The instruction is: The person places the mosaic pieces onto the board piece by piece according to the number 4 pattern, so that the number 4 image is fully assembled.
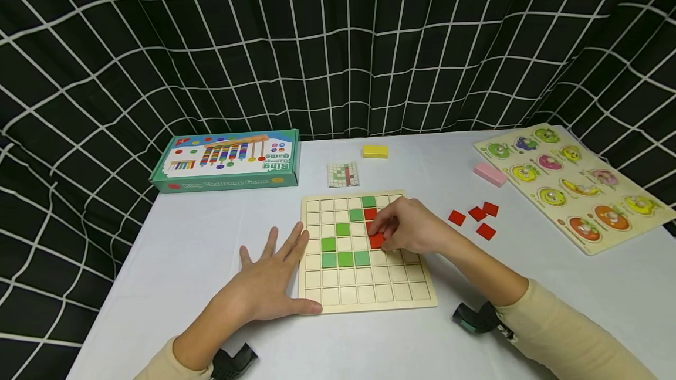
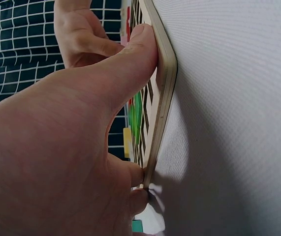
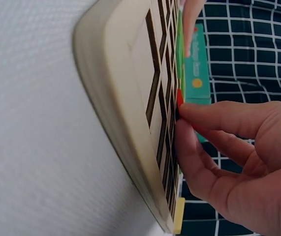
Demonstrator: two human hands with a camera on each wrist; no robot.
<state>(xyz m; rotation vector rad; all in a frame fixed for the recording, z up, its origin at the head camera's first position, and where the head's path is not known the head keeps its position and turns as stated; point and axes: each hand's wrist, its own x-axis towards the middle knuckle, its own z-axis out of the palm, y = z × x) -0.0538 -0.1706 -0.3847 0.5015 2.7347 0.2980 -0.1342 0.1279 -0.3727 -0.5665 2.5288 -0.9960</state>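
A wooden grid board (image 1: 364,296) lies on the table, with several green tiles (image 1: 345,259) set in its squares. In its right half, red tiles (image 1: 370,214) run down one column, partly hidden by fingers. My right hand (image 1: 414,227) bends over that column and pinches the lowest red tile (image 1: 376,241) at the board's surface; the right wrist view shows thumb and fingertips close around its red edge (image 3: 179,97). With fingers spread, my left hand (image 1: 271,283) rests along the board's left edge, its thumb on the near left corner.
Several loose red tiles (image 1: 486,231) lie right of the board. Behind it are a small pattern card (image 1: 342,175) and a yellow block (image 1: 375,152). A green game box (image 1: 227,163) stands back left. At right, a pink block (image 1: 490,174) sits beside a fruit puzzle board (image 1: 575,183).
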